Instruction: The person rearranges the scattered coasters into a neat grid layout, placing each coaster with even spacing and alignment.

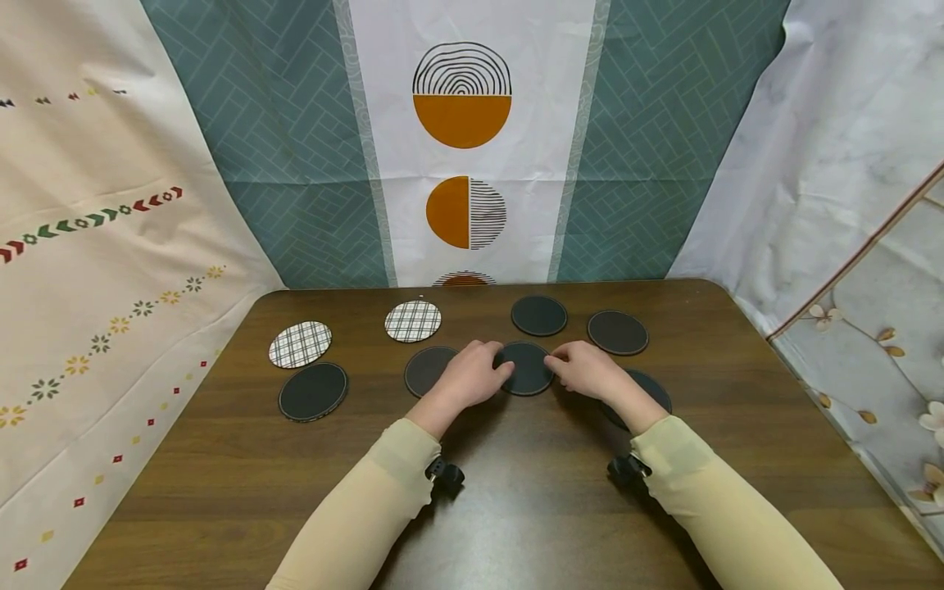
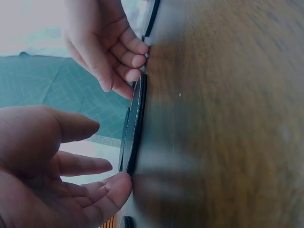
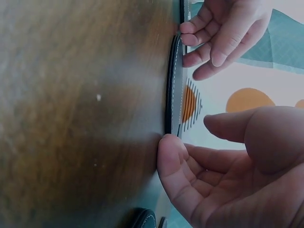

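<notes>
A round black coaster (image 1: 527,370) with a stitched rim lies flat on the brown table, between my two hands. My left hand (image 1: 470,375) is at its left edge, fingertips at the rim and thumb held apart. On the opposite edge, my right hand (image 1: 586,369) touches the rim with its fingers. In the left wrist view the coaster (image 2: 137,126) appears edge-on, and the thumb stands away from it. The right wrist view likewise has the coaster (image 3: 175,90) edge-on, with the thumb clear of it. A dark coaster (image 1: 424,369) is partly covered by my left hand.
Behind my right wrist lies another dark coaster (image 1: 652,392), partly hidden. Two more, a black one (image 1: 539,315) and a dark one (image 1: 618,333), lie farther back. On the left are two checked white discs (image 1: 300,344) and a black coaster (image 1: 313,392). Patterned cloths hang around the table (image 1: 199,492).
</notes>
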{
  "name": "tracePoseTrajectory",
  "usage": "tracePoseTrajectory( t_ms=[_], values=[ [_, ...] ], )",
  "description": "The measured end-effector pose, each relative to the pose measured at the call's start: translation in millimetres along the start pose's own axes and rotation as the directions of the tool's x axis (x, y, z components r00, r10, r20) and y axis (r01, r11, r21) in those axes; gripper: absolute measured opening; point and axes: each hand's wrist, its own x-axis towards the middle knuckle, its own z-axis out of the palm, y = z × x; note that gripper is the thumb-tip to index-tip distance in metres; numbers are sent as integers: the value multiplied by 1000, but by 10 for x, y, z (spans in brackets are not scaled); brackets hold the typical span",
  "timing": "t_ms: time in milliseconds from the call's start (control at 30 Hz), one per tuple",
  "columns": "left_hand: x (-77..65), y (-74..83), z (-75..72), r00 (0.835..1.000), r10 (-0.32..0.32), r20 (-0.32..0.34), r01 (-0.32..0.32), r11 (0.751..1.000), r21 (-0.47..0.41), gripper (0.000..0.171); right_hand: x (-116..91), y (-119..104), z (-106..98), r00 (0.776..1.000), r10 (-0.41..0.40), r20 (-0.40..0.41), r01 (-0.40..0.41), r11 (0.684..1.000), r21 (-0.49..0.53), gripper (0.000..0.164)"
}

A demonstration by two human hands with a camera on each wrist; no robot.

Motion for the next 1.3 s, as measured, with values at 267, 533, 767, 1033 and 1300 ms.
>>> tracePoseTrajectory(
  t_ms=[267,533,767,1033,1300],
  values=[
    [64,-128,68,1000,9,10,-9,1000,16,55,-51,-23,-11,1000,1,25,-1,1000,26,43],
    [-3,-158,75,1000,24,14,-25,999,46,57,-91,-59,-7,999,-15,41,14,1000,23,43],
    [-125,-123,51,999,44,27,-45,997,59,57,-127,-40,8,998,-24,51,22,999,27,43],
    [110,-483,373,997,72,8,-73,994,84,63,-152,-19,26,998,-27,61,23,998,56,43],
    [95,-559,428,996,93,7,-94,991,99,63,-188,-41,39,996,-37,79,33,998,53,41]
  ],
)
